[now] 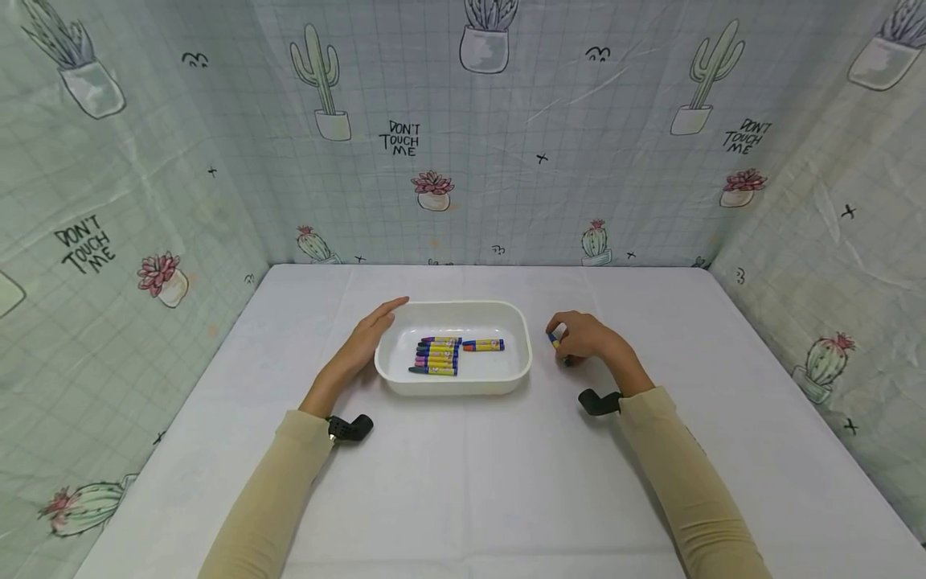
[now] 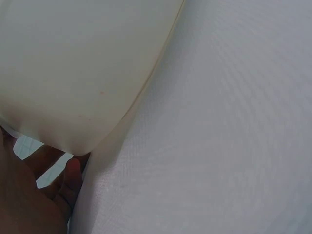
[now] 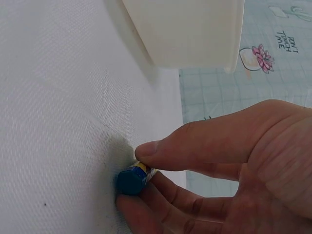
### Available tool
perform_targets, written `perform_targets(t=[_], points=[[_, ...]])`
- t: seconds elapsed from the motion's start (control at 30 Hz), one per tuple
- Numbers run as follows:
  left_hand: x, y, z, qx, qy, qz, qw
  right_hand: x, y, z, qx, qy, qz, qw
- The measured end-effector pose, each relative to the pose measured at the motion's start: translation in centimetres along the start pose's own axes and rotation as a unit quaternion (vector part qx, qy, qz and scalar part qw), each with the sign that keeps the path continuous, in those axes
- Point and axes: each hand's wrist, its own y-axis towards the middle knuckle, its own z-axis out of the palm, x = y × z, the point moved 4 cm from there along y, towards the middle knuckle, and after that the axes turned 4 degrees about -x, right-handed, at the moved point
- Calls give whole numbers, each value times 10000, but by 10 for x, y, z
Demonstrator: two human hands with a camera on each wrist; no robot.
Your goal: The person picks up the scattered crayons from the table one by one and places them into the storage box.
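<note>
A white plastic tray point(image 1: 452, 388) stands on the table with several crayons point(image 1: 437, 356) in a stack of rows at its left. Two more crayons point(image 1: 483, 346), one with an orange-red tip, lie to the right of them. My left hand point(image 1: 362, 344) rests along the tray's left side, fingers extended against its outer wall; in the left wrist view those fingers point(image 2: 73, 178) are partly hidden by the tray. Right of the tray, my right hand point(image 1: 584, 334) pinches a blue crayon point(image 3: 132, 180) with a yellow wrapper between thumb and fingers, low over the tablecloth.
White cloth covers the table point(image 1: 463, 474). A cactus-print curtain point(image 1: 506, 185) rises behind it and along both sides. Black wrist cameras point(image 1: 352, 428) sit at both sleeve cuffs.
</note>
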Motion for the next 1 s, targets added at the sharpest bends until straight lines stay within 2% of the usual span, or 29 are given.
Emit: perform_targets(t=[0.37,0.7,1.0], points=[[1,-3,0,-80,-41,128,9999,4,-1,-3,-102,77,-72,9999],[1,-2,0,-95,-1,156,9998,8,-5,-10,-153,179,-84,9997],[2,0,1,-107,-78,152,9998,12,-9,-17,-269,173,-249,9992]])
